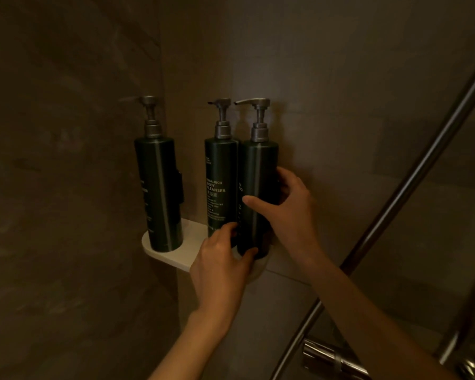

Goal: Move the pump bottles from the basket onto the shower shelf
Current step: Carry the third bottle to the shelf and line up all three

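Observation:
Three dark green pump bottles stand upright on a white shower shelf (187, 244) in the wall corner. The left bottle (159, 193) stands apart at the shelf's left end. The middle bottle (218, 185), labelled body cleanser, touches the right bottle (258, 187). My right hand (285, 209) wraps the right bottle's side, thumb across its front. My left hand (220, 267) grips the same bottle at its base, over the shelf's right end. The basket is not in view.
Dark stone-look tiles form the corner walls. A chrome shower rail (412, 174) runs diagonally at the right, with a chrome mixer fitting (335, 360) at the bottom right, close under my right forearm.

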`<state>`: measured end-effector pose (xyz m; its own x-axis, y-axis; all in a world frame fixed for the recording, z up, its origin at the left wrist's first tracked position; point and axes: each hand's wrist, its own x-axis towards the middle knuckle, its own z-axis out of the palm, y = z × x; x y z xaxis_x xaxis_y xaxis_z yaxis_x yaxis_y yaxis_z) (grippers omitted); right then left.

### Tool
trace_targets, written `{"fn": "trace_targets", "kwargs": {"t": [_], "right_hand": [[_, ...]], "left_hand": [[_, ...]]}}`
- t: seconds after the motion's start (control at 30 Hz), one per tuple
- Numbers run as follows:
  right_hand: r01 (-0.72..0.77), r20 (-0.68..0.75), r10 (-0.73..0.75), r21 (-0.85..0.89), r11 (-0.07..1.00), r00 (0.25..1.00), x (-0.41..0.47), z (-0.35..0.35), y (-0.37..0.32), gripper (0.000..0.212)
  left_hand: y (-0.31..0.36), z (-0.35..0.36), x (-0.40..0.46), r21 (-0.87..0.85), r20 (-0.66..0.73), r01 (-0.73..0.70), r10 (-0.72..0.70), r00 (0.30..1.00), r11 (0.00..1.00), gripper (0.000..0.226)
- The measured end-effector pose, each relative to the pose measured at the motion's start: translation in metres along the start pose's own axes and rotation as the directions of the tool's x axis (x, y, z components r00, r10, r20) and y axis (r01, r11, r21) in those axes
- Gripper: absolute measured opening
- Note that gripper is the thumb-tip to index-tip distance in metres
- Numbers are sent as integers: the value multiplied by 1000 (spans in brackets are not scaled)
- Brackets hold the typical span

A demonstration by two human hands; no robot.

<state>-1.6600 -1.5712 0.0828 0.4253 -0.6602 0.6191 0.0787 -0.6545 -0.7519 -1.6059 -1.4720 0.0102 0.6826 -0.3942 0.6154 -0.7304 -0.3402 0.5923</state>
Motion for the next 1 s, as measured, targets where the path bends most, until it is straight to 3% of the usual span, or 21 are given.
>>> {"fn": "trace_targets", "kwargs": {"t": [0.23,0.37,0.57,0.77,1.0], "right_hand": [[19,-15,-20,-50,999,1000,-8,-2,-3,65],[207,-133,-269,-358,910,954,-26,-2,-14,61],[366,-12,-405,-402,839,914,-52,16,-25,62],[395,151,-365,-359,845,918,-73,44,-27,71],[302,199,-250,-305,903,948,-68,75,-28,82]], "left_hand": [[0,-11,-2,20,-8,-64,64,998,998,50],[-6,-31,-2,29,-66,-114,116,991,993,44],[-21,-62,7,45,-164,-120,126,978,992,60],[-49,-72,13,19,-151,-9,12,988,1000,75],[-78,-71,34,-118,-109,56,-69,992,991,83]]}}
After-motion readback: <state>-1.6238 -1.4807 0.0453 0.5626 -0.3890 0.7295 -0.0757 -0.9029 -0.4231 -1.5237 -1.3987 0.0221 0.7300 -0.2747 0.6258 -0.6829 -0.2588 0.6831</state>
